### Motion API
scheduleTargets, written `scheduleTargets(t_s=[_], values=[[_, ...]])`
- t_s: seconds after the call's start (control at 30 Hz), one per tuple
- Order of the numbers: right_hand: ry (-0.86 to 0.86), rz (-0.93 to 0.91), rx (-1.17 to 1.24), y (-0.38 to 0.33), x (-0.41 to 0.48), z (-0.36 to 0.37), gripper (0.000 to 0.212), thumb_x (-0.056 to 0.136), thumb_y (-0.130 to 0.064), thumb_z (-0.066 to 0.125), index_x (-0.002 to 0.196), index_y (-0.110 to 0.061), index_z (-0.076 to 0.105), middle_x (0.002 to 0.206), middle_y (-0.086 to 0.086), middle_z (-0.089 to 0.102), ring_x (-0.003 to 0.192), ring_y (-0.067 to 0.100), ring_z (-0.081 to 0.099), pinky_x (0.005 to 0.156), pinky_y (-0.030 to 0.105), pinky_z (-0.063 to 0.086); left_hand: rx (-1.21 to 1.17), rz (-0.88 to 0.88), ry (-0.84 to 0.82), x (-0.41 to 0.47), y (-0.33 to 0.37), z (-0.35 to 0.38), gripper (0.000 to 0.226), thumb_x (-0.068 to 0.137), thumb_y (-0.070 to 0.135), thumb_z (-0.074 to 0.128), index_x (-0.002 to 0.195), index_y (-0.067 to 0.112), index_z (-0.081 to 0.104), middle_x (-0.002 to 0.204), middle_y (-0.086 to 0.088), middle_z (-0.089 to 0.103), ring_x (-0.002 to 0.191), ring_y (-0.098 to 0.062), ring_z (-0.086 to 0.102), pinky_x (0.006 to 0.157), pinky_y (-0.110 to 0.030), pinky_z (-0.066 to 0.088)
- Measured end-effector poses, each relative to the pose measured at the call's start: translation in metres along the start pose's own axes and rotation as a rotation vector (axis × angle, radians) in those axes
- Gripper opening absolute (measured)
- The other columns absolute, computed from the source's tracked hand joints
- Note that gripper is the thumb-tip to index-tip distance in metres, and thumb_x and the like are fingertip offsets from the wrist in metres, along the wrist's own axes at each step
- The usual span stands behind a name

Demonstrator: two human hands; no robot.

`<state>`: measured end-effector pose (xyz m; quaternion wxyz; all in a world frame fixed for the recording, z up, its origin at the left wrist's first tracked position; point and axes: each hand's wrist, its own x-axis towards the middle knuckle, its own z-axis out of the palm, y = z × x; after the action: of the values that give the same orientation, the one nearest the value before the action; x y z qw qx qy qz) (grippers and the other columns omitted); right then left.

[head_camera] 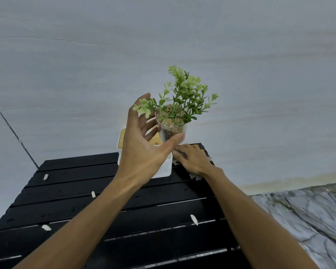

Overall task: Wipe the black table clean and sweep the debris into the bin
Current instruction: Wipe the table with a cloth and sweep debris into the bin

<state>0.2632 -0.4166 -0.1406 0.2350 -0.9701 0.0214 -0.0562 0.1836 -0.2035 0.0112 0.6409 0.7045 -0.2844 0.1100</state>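
**L HAND GRASPS PLANT CUP; R HAND FLAT ON CLOTH**

1. L hand: thumb across front of the clear plant cup, fingers curled round its far-left side. Cup is upright, filled w/ pebbles, w/ green sprigs above the rim. Cup base is hidden behind the thumb.
2. R hand: palm down, fingers straight, pressing on the cloth. Nothing is clasped. Cloth lies at far-right corner of the black table, w/ frayed edges showing round the hand.
3. Bin: white box, yellowish inside, on table's far edge, just beside the cloth and partly behind L hand.
4. Debris: 4 small white pcs, well apart on the slats, between the forearms and to the left.
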Motion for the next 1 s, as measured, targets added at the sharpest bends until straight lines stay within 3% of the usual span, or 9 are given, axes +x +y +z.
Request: scheduleTargets(t_s=[0.23,0.37,0.5,0.63,0.73,0.83,0.9,1.0], values=[[0.064,-0.059,-0.077,0.006,-0.013,0.003,0.040,0.101,-0.057,0.038,0.136,-0.046,0.054,0.130,-0.013,0.056,0.112,0.024,0.043,0.099,0.040,0.032,0.004,-0.007,-0.005,-0.006,0.002,0.001,0.089,0.069,0.017,0.088,0.139,0.035,0.034,0.128,0.007,0.058,0.118,-0.007,0.058,0.102,-0.028,0.048],[0.044,-0.099,-0.016,0.009,-0.032,0.002,0.059,0.088,-0.070,0.025,0.129,-0.047,0.059,0.111,-0.023,0.051,0.100,0.018,0.043,0.097,0.043,0.037,0.004,-0.007,-0.007,-0.009,0.006,0.002,0.091,0.069,0.017,0.088,0.139,0.034,0.034,0.127,0.007,0.059,0.118,-0.006,0.058,0.101,-0.026,0.048],[-0.030,-0.192,0.214,0.026,-0.048,-0.002,0.027,0.096,-0.054,0.051,0.118,-0.052,0.066,0.111,-0.019,0.064,0.105,0.012,0.058,0.098,0.037,0.045,-0.017,-0.001,-0.018,-0.010,0.009,0.001,0.090,0.070,0.014,0.087,0.139,0.034,0.034,0.126,0.007,0.059,0.118,-0.008,0.059,0.101,-0.027,0.048],[0.080,-0.099,0.491,0.024,-0.046,-0.011,0.022,0.100,-0.036,0.059,0.116,-0.037,0.073,0.115,-0.013,0.067,0.111,0.006,0.063,0.094,0.024,0.049,-0.022,0.003,-0.020,-0.010,0.010,0.002,0.088,0.071,0.014,0.087,0.138,0.033,0.033,0.125,0.008,0.059,0.117,-0.007,0.059,0.100,-0.023,0.048],[0.141,0.027,0.272,0.019,-0.026,-0.001,0.031,0.094,-0.056,0.050,0.121,-0.049,0.064,0.125,-0.017,0.064,0.120,0.017,0.055,0.102,0.038,0.044,-0.017,0.002,-0.025,-0.010,0.008,0.001,0.090,0.070,0.017,0.087,0.139,0.035,0.033,0.125,0.007,0.058,0.117,-0.008,0.059,0.100,-0.026,0.048],[0.080,0.035,0.046,0.010,-0.019,0.007,0.037,0.099,-0.052,0.047,0.132,-0.042,0.060,0.136,-0.014,0.058,0.117,0.022,0.045,0.100,0.039,0.035,-0.014,0.002,-0.024,-0.011,0.006,-0.001,0.090,0.070,0.017,0.087,0.139,0.035,0.033,0.125,0.008,0.058,0.117,-0.008,0.059,0.100,-0.026,0.049],[0.105,-0.030,0.018,0.004,-0.023,0.006,0.036,0.100,-0.049,0.046,0.131,-0.039,0.062,0.132,-0.016,0.059,0.111,0.021,0.045,0.093,0.034,0.032,-0.015,0.000,-0.021,-0.011,0.005,-0.003,0.090,0.070,0.017,0.087,0.139,0.034,0.032,0.125,0.008,0.058,0.117,-0.008,0.059,0.100,-0.026,0.048],[0.101,-0.098,0.080,0.007,-0.036,0.009,0.046,0.092,-0.062,0.036,0.124,-0.046,0.065,0.120,-0.023,0.061,0.105,0.019,0.049,0.093,0.038,0.035,-0.010,-0.008,-0.020,-0.010,0.001,-0.006,0.090,0.070,0.018,0.087,0.139,0.035,0.032,0.125,0.007,0.058,0.117,-0.009,0.059,0.100,-0.025,0.048]])
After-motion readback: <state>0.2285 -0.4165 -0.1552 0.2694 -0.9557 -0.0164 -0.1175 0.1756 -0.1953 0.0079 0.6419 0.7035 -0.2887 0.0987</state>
